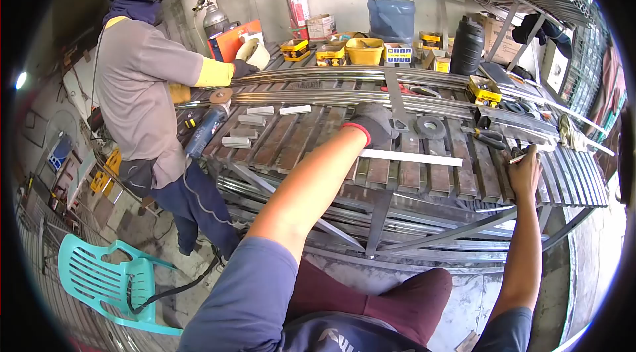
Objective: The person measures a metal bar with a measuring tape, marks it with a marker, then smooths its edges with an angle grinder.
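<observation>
Head view: nearest, the bare right hand (525,172) is closed around a small marker (516,159) at the edge of the metal gate (464,183). Farther on, the gloved left hand (372,124) lies curled on the end of a flat bar (417,158) on the gate; whether it grips cannot be told. Beyond stands a co-worker (139,87).

Left hand (372,123) gloved dark grey, red cuff; strip (411,157) silver-white; near-left chair (106,279) turquoise, slatted; far bin (391,17) blue.
</observation>
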The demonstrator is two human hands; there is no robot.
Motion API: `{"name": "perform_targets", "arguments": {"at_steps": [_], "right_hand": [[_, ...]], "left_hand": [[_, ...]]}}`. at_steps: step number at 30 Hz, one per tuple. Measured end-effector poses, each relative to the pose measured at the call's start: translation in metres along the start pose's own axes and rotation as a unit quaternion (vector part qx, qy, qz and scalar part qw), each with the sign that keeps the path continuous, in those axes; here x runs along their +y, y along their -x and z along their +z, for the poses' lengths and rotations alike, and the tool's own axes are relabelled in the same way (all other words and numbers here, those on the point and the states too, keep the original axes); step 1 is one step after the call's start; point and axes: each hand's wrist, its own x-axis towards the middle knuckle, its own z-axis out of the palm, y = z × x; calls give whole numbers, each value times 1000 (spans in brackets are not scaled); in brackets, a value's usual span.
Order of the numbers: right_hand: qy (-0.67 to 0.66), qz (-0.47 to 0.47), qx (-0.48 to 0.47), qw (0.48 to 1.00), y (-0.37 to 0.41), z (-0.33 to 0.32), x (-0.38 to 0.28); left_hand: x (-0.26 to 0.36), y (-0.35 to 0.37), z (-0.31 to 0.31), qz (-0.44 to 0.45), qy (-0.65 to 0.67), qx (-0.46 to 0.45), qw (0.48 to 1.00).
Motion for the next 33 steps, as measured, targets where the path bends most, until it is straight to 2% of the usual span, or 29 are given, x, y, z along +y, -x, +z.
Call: {"name": "perform_targets", "arguments": {"at_steps": [4, 8, 11, 13, 15, 19, 20, 21, 23, 25, 27, 28, 29, 31, 33], "right_hand": [[5, -4, 8, 1000, 2, -7, -8], [-5, -12, 8, 1000, 3, -8, -7], [7, -9, 14, 1000, 7, -11, -8], [6, -3, -2, 1000, 8, -17, -11], [13, 13, -12, 1000, 9, -19, -14], [-1, 17, -9, 1000, 10, -18, -12], [-3, 20, -8, 1000, 9, -17, -11], [-2, 18, -9, 1000, 9, -15, -9], [-2, 12, -12, 1000, 8, -12, -6], [8, 18, -19, 1000, 4, -11, -4], [20, 20, -28, 999, 6, -13, -7], [32, -7, 5, 999, 8, -12, -9], [45, -26, -10, 999, 7, -13, -7], [96, -68, -6, 993, 2, -5, 0], [45, -68, 63, 995, 11, -10, -35]], "left_hand": [[16, -14, 1, -9, -75, -13, 997], [9, -21, 27, 11, -58, 102, 993], [21, 8, 5, -17, -128, 151, 980], [10, 28, -10, 51, -63, 282, 956], [15, 69, -43, 77, -117, 384, 913], [17, 204, -118, 74, 27, 409, 909], [9, 244, -111, 87, 42, 491, 866], [2, 289, -106, 75, 82, 523, 845], [-13, 374, -78, -14, 231, 541, 809], [-27, 449, -37, -118, 454, 523, 712], [-40, 509, -3, -162, 627, 463, 605], [-45, 531, 10, -176, 685, 427, 563], [-50, 550, 25, -198, 715, 393, 544], [-33, 575, 44, -335, 650, 403, 550], [-34, 588, 64, -439, 608, 380, 542]]}}
